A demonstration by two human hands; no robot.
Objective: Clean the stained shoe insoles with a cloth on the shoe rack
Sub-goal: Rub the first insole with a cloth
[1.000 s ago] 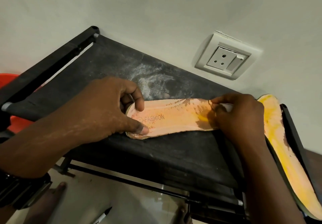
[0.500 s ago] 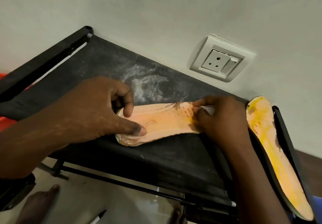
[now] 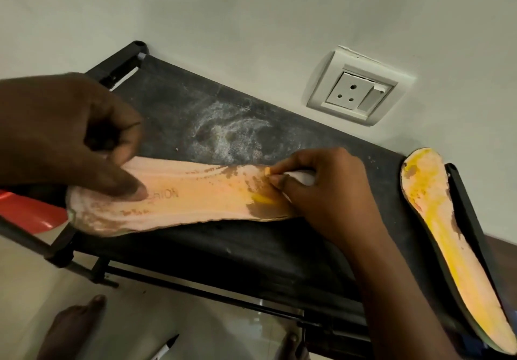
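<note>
Likely light and floppy, the insole (image 3: 195, 200) lies near the front edge of the shoe rack (image 3: 251, 250), best pinned at its heel, which the left hand (image 3: 70, 141) grips with thumb and curled fingers while the right hand (image 3: 333, 194) pinches the cloth (image 3: 301, 177) onto the stained toe end.

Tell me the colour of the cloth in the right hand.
The cloth is white; the head view shows it best.

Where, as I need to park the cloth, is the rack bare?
Free: the dusty rack behind the insole, up to the wall; the front strip before it; the gap between right hand and second insole. Crowded: the middle, where the left hand holds the insole and the right pinches the cloth.
</note>
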